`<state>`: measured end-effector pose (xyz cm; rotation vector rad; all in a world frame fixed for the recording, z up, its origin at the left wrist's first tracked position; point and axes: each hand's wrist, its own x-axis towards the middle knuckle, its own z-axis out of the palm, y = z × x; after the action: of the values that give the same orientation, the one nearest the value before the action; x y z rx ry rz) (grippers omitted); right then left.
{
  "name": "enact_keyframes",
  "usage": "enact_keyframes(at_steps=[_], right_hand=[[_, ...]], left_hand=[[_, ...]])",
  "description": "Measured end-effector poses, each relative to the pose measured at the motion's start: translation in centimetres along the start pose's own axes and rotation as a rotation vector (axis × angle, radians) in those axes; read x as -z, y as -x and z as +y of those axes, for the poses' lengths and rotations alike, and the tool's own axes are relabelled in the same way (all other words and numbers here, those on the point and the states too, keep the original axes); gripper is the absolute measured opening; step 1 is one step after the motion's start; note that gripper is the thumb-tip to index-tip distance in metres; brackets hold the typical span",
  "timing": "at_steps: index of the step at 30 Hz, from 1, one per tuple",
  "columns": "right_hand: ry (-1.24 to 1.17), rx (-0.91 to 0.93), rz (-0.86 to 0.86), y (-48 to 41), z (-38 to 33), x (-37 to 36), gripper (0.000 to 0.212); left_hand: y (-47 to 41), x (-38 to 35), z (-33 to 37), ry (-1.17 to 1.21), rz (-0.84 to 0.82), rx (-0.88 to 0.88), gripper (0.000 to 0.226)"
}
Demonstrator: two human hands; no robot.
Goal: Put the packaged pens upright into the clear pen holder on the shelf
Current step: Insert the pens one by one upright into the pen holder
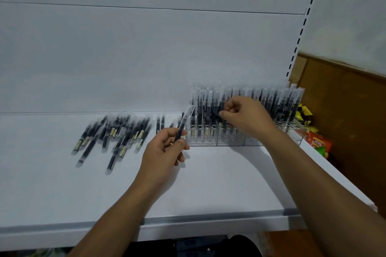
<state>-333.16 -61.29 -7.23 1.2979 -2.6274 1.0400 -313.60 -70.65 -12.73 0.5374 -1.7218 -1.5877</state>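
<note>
White back panel [146,52] fills 12 o'clock; slotted upright [307,16] at 1; pale wall [355,6] at 2; brown board [344,110] at 3; white shelf [208,183] at 6.

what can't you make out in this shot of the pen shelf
Head view only.
- Labels on the loose pens: too small, blurred.
- Whether the right hand holds a pen: hidden by its fingers.
- Free room in the clear pen holder: masked by that hand and standing pens.
- Red packet: partly behind the shelf.
</note>
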Motion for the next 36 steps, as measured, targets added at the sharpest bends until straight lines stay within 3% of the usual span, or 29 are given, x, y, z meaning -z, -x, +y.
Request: enact_keyframes(at_steps=[6,10,15,24,26,30,33,36], right_hand=[[0.000,-0.040,-0.035,0.8,0.5,-0.2,0.011],[-0.082,0.005,0.125,2.8,0.2,0.0,0.006],[-0.450,0.086,-0.207,5.2,-2.0,-1.5,0.019],[-0.701,0.089,-0.160,5.6,-3.2,-1.8,0.010],[-0.761,0.044,-0.094,5.2,-3.1,-0.7,0.009],[-0.725,-0.063,0.239,3.4,-1.8,2.7,0.010],[-0.529,-0.047,0.362,1.9,-0.5,3.6,0.013],[-0.378,-0.028,0.352,0.8,0.2,3.2,0.012]], left_hand=[[0.0,0.0,-0.1,-0.019,-0.003,-0.010,0.016],[0.1,-0.1,-0.2,-0.018,-0.009,-0.017,0.015],[0.3,-0.4,-0.1,-0.073,-0.056,-0.043,0.015],[0.9,-0.6,-0.1,-0.288,-0.126,-0.134,0.019],[0.9,-0.5,-0.4,-0.434,-0.087,-0.193,0.020],[0.4,0.0,-1.4,-0.765,0.039,-0.336,0.026],[0.2,0.1,-1.8,-0.923,0.026,-0.261,0.032],[0.1,0.0,-2.1,-0.960,-0.004,-0.157,0.039]])
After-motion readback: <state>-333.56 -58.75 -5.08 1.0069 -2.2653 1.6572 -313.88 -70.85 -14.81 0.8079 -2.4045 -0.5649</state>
